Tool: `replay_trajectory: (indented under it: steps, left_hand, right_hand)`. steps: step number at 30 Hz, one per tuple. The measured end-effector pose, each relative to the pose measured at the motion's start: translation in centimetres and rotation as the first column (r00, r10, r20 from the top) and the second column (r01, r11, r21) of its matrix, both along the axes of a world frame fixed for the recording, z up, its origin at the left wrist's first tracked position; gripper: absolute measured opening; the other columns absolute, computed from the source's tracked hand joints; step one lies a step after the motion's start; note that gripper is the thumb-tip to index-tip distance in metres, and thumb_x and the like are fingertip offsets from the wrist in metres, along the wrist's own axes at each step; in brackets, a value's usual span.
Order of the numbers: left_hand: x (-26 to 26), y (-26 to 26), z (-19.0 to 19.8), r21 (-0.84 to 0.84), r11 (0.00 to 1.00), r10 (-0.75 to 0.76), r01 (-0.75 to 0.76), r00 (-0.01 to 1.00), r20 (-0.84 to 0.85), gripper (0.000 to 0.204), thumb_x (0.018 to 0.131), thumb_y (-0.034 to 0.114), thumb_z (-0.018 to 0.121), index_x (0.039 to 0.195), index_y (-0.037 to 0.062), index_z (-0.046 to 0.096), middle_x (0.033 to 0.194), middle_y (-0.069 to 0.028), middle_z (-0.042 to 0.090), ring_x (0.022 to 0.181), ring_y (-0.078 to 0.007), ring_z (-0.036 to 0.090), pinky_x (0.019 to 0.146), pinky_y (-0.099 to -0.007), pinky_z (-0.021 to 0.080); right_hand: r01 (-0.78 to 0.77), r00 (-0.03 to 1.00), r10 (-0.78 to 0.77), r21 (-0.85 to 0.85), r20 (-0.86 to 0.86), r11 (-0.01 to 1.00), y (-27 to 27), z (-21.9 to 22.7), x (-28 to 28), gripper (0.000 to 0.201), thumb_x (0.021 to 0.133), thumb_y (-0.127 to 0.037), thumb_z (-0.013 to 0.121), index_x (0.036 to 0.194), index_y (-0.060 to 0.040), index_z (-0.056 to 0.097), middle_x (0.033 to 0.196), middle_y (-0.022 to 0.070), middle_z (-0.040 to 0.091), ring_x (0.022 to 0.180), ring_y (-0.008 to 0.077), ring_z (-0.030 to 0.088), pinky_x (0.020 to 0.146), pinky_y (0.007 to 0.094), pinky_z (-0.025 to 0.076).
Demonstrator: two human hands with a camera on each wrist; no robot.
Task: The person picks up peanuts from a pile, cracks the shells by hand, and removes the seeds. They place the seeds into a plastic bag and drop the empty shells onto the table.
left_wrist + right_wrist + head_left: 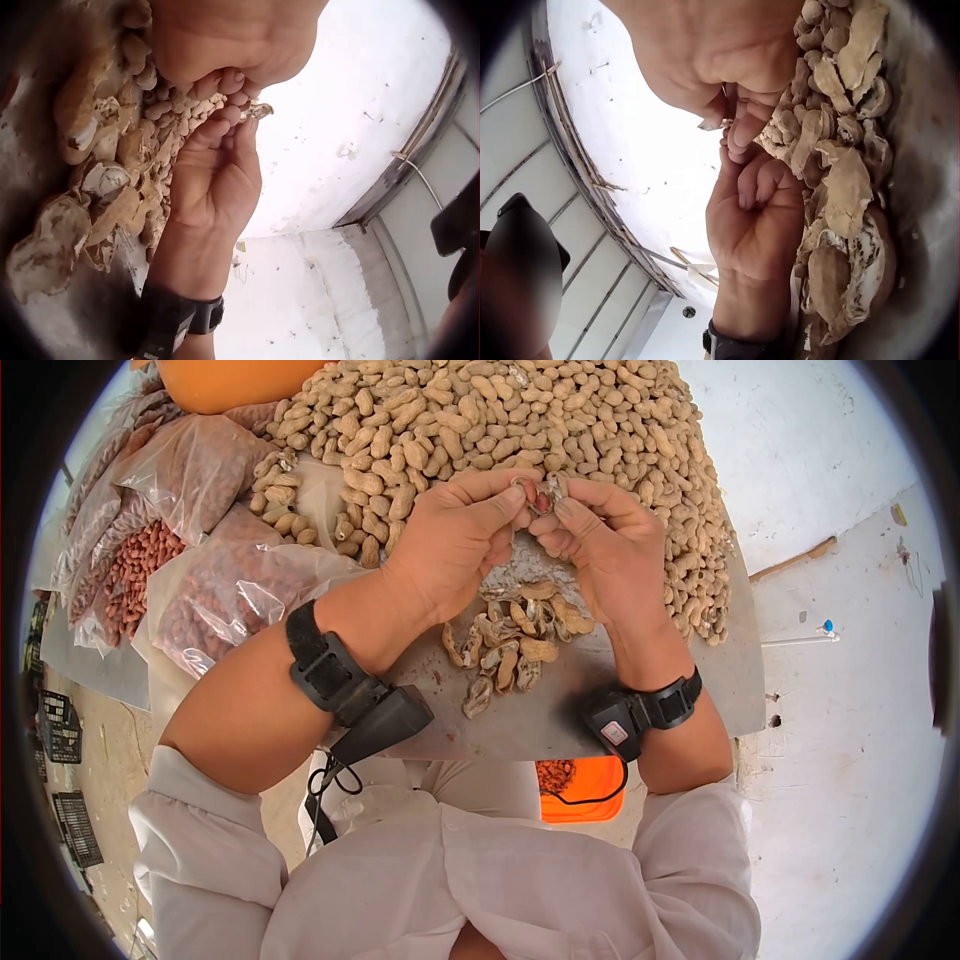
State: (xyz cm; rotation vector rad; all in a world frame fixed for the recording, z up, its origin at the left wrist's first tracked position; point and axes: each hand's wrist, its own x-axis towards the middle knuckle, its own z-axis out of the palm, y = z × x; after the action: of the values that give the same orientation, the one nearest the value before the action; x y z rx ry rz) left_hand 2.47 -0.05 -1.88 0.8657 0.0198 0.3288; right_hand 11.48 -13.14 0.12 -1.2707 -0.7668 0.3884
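Observation:
My left hand (455,540) and right hand (612,545) meet over the table, thumbs and fingertips pinching a cracked peanut (543,500) between them. Reddish kernel shows inside its broken shell. In the left wrist view, an edge of the shell (260,111) sticks out past the fingertips. Most of the peanut is hidden by fingers in both wrist views. Below the hands lies a small pile of empty peanut shells (525,630), split and hollow. A large heap of unshelled peanuts (560,420) rises just beyond the fingers.
Clear plastic bags of red peanut kernels (235,580) stand at the left of the metal table (460,725). An orange container (235,380) sits at the back left. Below the table's front edge is an orange basin (590,800) with reddish bits. A white wall (850,660) stands at the right.

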Motion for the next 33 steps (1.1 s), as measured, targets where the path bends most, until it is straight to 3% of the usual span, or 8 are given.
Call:
replay_trajectory:
  steps: [9,12,16,18,21,24,27,33]
  left_hand:
    - [-0.2,0.1,0.4,-0.073,0.994,-0.084,0.081,0.996,-0.03,0.019,0.093,0.013,0.043,0.089,0.0011,0.057,0.073,-0.0018,0.054,0.051,-0.0052,0.035,0.046,-0.0193,0.029]
    - [-0.1,0.3,0.2,-0.137,0.985,-0.11,0.103,0.993,-0.046,0.02,0.092,0.015,0.042,0.085,0.0007,0.054,0.072,-0.004,0.054,0.05,-0.0054,0.034,0.045,-0.0196,0.029]
    - [0.0,0.2,-0.1,-0.236,0.967,-0.112,0.092,0.991,-0.074,0.022,0.092,0.018,0.043,0.082,0.0005,0.053,0.072,-0.0066,0.055,0.048,-0.006,0.033,0.044,-0.02,0.029]
    - [0.1,0.3,-0.1,-0.25,0.961,-0.139,0.116,0.987,-0.079,0.023,0.091,0.02,0.043,0.082,0.0006,0.053,0.073,-0.0075,0.056,0.048,-0.0062,0.034,0.044,-0.0202,0.029]
    - [0.1,0.5,-0.2,-0.255,0.958,-0.155,0.13,0.985,-0.08,0.025,0.091,0.022,0.044,0.083,0.0006,0.053,0.074,-0.008,0.057,0.048,-0.0064,0.034,0.044,-0.0201,0.029]
    - [0.1,0.6,-0.2,-0.227,0.962,-0.172,0.151,0.982,-0.079,0.027,0.091,0.026,0.045,0.084,0.0009,0.053,0.074,-0.0079,0.057,0.048,-0.0063,0.034,0.044,-0.0196,0.03]
    - [0.1,0.6,-0.3,-0.238,0.955,-0.197,0.175,0.978,-0.073,0.028,0.092,0.027,0.046,0.084,0.0018,0.053,0.074,-0.0074,0.057,0.048,-0.0059,0.034,0.044,-0.0189,0.03]
    - [0.0,0.3,0.0,-0.184,0.97,-0.179,0.16,0.98,-0.089,0.028,0.095,0.027,0.044,0.084,0.004,0.055,0.073,-0.0054,0.058,0.048,-0.0051,0.033,0.043,-0.0179,0.029]
  right_hand:
    - [0.076,0.958,-0.058,-0.056,0.281,0.995,-0.2,0.1,-0.2,0.018,0.082,-0.001,0.061,0.099,0.0031,0.061,0.083,0.0088,0.066,0.071,0.0106,0.063,0.064,0.0215,0.05]
    - [0.122,0.868,-0.089,-0.036,0.488,0.992,-0.1,-0.2,0.1,0.016,0.08,0.001,0.062,0.096,0.0004,0.063,0.086,0.007,0.065,0.075,0.0106,0.062,0.064,0.0218,0.05]
    - [0.16,0.675,-0.106,-0.005,0.73,0.987,-0.1,0.5,-0.2,0.014,0.078,0.002,0.063,0.092,-0.0006,0.065,0.091,0.0069,0.063,0.08,0.0133,0.062,0.065,0.0227,0.05]
    - [0.168,0.566,-0.11,0.016,0.817,0.986,-0.2,0.5,0.1,0.014,0.077,0.002,0.063,0.091,-0.0008,0.065,0.092,0.0077,0.063,0.081,0.0147,0.062,0.066,0.023,0.05]
    - [0.186,0.498,-0.112,0.02,0.86,0.982,-0.2,0.8,0.0,0.013,0.078,0.002,0.063,0.091,-0.0004,0.065,0.092,0.008,0.063,0.081,0.0152,0.062,0.067,0.0242,0.051]
    - [0.166,0.64,-0.097,-0.014,0.763,0.986,-0.2,0.9,-0.6,0.012,0.079,0.002,0.062,0.09,-0.0002,0.065,0.09,0.0078,0.063,0.08,0.0136,0.061,0.066,0.0233,0.049]
    - [0.13,0.702,-0.097,0.008,0.705,0.991,-0.2,0.7,-0.2,0.01,0.079,0.001,0.062,0.089,0.0,0.065,0.088,0.007,0.063,0.077,0.0118,0.059,0.064,0.0217,0.047]
    - [0.157,0.678,-0.084,-0.032,0.73,0.987,-0.3,0.6,0.0,0.01,0.08,0.001,0.062,0.089,0.0005,0.064,0.087,0.0057,0.062,0.074,0.0101,0.058,0.063,0.0202,0.046]
